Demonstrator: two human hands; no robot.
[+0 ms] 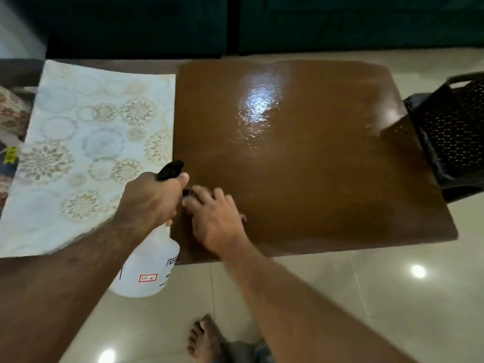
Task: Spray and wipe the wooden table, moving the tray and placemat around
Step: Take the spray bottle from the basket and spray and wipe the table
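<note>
The wooden table [314,153] shines wet near its far middle. A pale placemat [86,153] with round floral prints covers its left part. My left hand [152,200] grips the neck of a white spray bottle [149,268] by the table's near edge, thumb beside the black spray head [170,170]. My right hand [214,218] lies palm down just right of it, fingers reaching to the dark trigger under the head. A small dark bit shows at that hand's right edge; what it is cannot be told. The dark perforated tray [455,127] leans off the table's right side.
A dark chair [445,179] stands under the tray at the right. A patterned cushion [10,111] and a yellow-labelled item [10,155] lie beyond the left edge. Glossy floor tiles [366,297] surround the table; my bare foot [204,339] stands near the front edge. A dark sofa [235,24] runs behind.
</note>
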